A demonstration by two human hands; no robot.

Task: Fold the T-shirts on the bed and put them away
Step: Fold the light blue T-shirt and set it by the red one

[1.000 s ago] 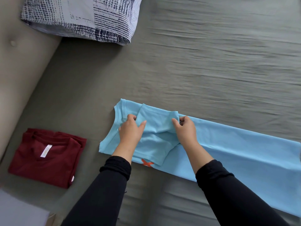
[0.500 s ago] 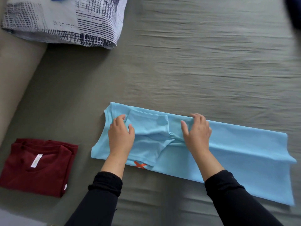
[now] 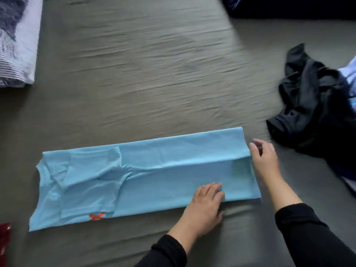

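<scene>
A light blue T-shirt lies across the grey bed sheet as a long narrow strip, sleeves folded in at its left end, an orange mark at its near edge. My left hand lies flat on the shirt's near edge towards its right end, fingers straight. My right hand is at the shirt's right hem, fingers spread and relaxed, touching the hem's edge. A sliver of the folded dark red T-shirt shows at the lower left edge.
A crumpled black garment lies on the bed at the right, with other light clothing behind it. A patterned pillow sits at the upper left. Something dark lies along the top right.
Both hands have left the folded sleeve area and moved right along the shirt to its hem end. The view has swung right, so the red shirt is almost out of frame.
</scene>
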